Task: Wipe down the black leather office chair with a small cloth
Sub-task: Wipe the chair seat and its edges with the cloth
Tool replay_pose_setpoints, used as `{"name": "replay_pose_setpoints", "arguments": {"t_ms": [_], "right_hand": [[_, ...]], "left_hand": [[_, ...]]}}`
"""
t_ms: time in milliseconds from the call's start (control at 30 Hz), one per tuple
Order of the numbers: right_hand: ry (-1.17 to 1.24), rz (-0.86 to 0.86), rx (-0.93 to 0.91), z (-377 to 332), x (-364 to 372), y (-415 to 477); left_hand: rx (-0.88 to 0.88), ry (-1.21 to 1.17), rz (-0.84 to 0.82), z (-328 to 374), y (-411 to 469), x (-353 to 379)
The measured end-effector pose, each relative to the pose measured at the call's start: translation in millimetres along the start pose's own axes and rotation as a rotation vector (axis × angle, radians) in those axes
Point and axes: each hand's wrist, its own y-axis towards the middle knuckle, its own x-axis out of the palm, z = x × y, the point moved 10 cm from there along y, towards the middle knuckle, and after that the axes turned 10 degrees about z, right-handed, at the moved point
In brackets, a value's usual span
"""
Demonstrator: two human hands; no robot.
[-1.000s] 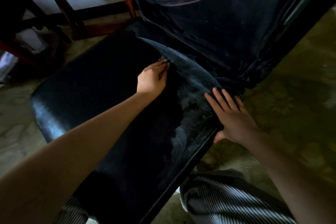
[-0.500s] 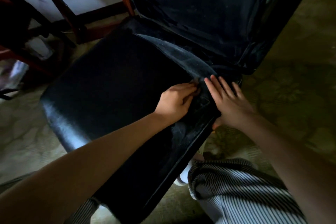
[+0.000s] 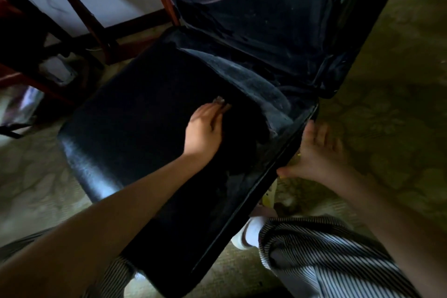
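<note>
Forward, left hand [image 3: 204, 132] presses seat [image 3: 135, 116], fingers clamped on cloth [image 3: 220, 101]; right hand [image 3: 319, 152], fingers apart, touches seat edge.

Room over seat [image 3: 135, 128] front; backrest [image 3: 266, 31] blocks rear; red wooden frame [image 3: 79, 14] crowds far-left.

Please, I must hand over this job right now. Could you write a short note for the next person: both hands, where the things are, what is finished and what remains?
Left hand: holds the small cloth at its fingertips, on the middle of the chair seat.
Right hand: open and empty, beside the seat's right edge, thumb at the edge.
Done: the seat's middle looks dark and wiped.
Left: the grey dusty band along the seat's rear, the pale patches near its right edge, and the smeared backrest.
</note>
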Motion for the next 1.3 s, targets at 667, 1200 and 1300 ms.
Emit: {"name": "replay_pose_setpoints", "arguments": {"t_ms": [667, 1200, 1300], "right_hand": [[0.586, -0.002, 0.113, 3, 9, 39], [0.648, -0.045, 0.102, 5, 6, 53], [0.681, -0.047, 0.124, 5, 5, 51]], "left_hand": [[0.369, 0.038, -0.514, 55, 36, 100], [0.529, -0.105, -0.648, 79, 4, 103], [0.552, -0.132, -0.636, 77, -16, 89]]}}
